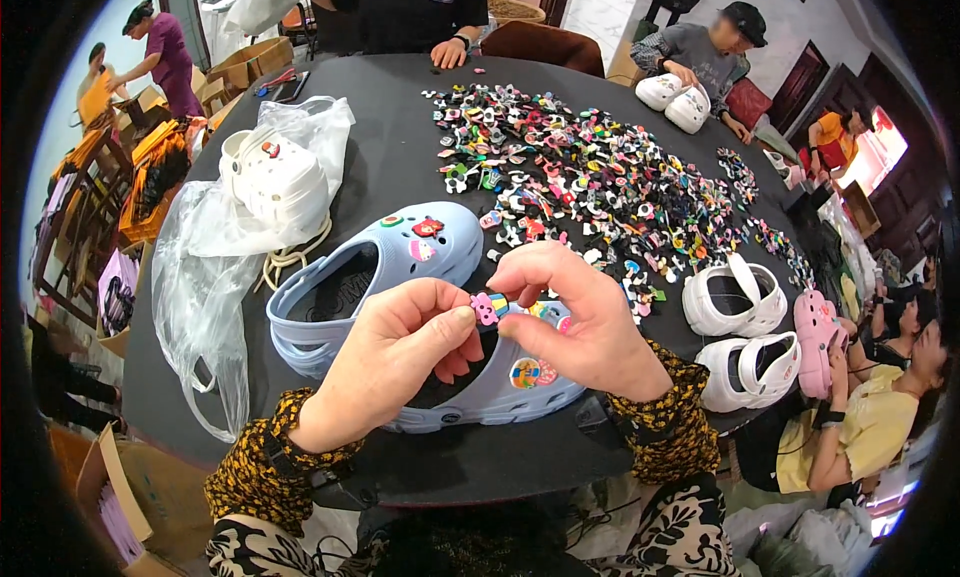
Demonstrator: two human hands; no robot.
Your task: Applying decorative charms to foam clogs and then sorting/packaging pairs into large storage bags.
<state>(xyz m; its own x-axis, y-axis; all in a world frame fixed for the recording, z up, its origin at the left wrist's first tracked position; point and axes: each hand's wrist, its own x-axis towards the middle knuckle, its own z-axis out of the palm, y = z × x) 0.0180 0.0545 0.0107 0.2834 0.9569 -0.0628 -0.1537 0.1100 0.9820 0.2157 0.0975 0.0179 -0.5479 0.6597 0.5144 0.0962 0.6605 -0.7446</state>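
Observation:
My left hand (pixel 395 357) and my right hand (pixel 580 317) meet above two light blue clogs. Both pinch a small pink shoe charm (pixel 487 308) between thumbs and fingertips. The nearer blue clog (pixel 500 382) lies under my hands and carries several colourful charms on its top. The farther blue clog (pixel 385 262) lies just behind it, with three charms near its toe. Both rest on the round dark table (pixel 400 157).
A wide scatter of small colourful charms (pixel 600 187) covers the table's middle and right. White clogs in clear plastic bags (pixel 270 177) lie at left, another white pair (pixel 745 332) at right. Other people sit around the table; one at right holds a pink clog (pixel 815 342).

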